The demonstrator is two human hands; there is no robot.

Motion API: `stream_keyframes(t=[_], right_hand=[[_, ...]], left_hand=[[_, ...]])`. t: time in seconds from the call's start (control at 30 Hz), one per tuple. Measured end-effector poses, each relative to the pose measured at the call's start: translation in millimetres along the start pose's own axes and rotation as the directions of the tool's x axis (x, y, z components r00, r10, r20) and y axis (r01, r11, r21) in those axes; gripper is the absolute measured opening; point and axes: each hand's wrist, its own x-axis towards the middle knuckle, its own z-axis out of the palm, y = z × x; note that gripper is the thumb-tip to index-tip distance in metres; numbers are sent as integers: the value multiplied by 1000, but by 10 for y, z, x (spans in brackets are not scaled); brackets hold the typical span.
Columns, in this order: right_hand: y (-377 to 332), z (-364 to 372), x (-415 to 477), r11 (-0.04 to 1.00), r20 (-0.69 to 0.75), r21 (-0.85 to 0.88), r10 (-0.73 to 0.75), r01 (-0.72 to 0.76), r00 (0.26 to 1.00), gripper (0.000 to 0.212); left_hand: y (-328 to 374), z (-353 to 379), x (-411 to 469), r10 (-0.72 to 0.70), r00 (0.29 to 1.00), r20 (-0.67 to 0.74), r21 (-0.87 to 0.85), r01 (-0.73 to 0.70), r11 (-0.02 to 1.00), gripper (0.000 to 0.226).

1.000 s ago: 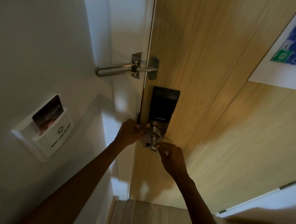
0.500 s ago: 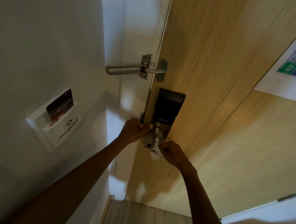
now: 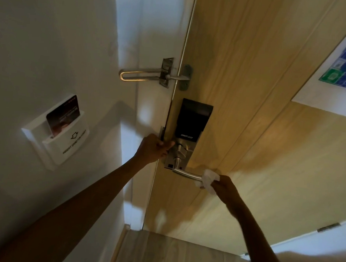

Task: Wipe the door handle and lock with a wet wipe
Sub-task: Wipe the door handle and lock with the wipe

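While your right hand (image 3: 224, 187) pinches the crumpled white wet wipe (image 3: 209, 179) around the far tip of the brushed-metal lever door handle (image 3: 186, 173), your left hand (image 3: 153, 150) is curled closed over the edge of the pale wood-grain door (image 3: 252, 75), right beside the lock. The wipe is a soft, bunched wad, wrapped over the end of the handle at about 3 o'clock from the lock plate, and the slim satin bar of the handle runs bare from there back to its pivot.

The lock (image 3: 190, 128) is a tall rectangular unit: a glossy black upper panel lettered "SMART LOCK" above a grey metal plate with a small thumb-turn. At 12 o'clock from it sits a steel swing-bar door guard (image 3: 147, 75), its rounded loop folded flat against the white door frame (image 3: 149, 38).

At 9 o'clock from the lock, a white plastic key-card holder (image 3: 66, 142) is fixed to the smooth off-white wall (image 3: 41, 52), with a dark card (image 3: 64, 117) standing in its slot. At 2 o'clock, a white-bordered blue floor-plan sign (image 3: 342, 66) is stuck to the door. Light wood-look flooring (image 3: 170, 256) shows at 6 o'clock.
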Motion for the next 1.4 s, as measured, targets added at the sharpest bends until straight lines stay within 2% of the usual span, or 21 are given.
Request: stream_keyframes(t=[0.07, 0.13, 0.2, 0.27, 0.33, 0.43, 0.57, 0.67, 0.77, 0.83, 1.0, 1.1, 1.17, 1.3, 1.4], right_hand=[[157, 209, -124, 928, -115, 370, 94, -46, 989, 26], [237, 424, -229, 727, -132, 685, 165, -30, 977, 30], [248, 586, -250, 563, -129, 826, 227, -22, 965, 35], [221, 709, -271, 516, -150, 856, 237, 6, 960, 38], [189, 799, -319, 542, -209, 839, 227, 55, 951, 31], [126, 920, -357, 650, -271, 757, 227, 62, 936, 14], [-85, 1109, -235, 784, -297, 621, 203, 28, 933, 16], [-212, 1118, -201, 781, -230, 623, 142, 34, 963, 16], [-104, 977, -218, 746, -241, 664, 140, 58, 960, 12], [-25, 850, -258, 766, -262, 639, 124, 76, 957, 13], [58, 667, -300, 850, -407, 516, 135, 106, 903, 11], [4, 614, -273, 951, -457, 289, 32, 114, 889, 17], [-18, 549, -256, 978, -466, 170, -30, 123, 884, 22], [-44, 454, -246, 988, -503, 134, -1, 79, 864, 19], [-92, 423, -224, 988, -541, 118, -19, 98, 841, 16]], left_hand=[[9, 6, -7, -5, 1000, 6, 12, 5, 1000, 46], [19, 12, -23, 3, 1000, 4, 32, -3, 999, 46], [26, 6, -31, 8, 1000, -3, 32, -8, 999, 47], [25, 1, -33, -1, 1000, -4, 33, 1, 999, 47], [6, 3, -21, -13, 1000, -1, 59, 13, 998, 45], [-24, 1, 6, -32, 999, 0, 77, 32, 996, 47], [-74, -22, 47, -50, 999, 19, 5, 50, 999, 44], [-107, -26, 76, -69, 997, 29, -64, 71, 995, 37], [-146, -16, 95, -62, 998, 18, -28, 62, 998, 37], [-150, -12, 94, -63, 998, 5, -29, 63, 998, 40], [-158, -3, 91, -35, 999, 8, -17, 35, 999, 39], [-171, 16, 63, -23, 1000, -12, -6, 23, 1000, 48], [-184, 26, 39, -18, 1000, -10, -4, 18, 1000, 53], [-198, 29, 19, -8, 1000, -13, -16, 8, 1000, 49], [-194, 30, 9, -12, 1000, -11, -6, 12, 1000, 46]])
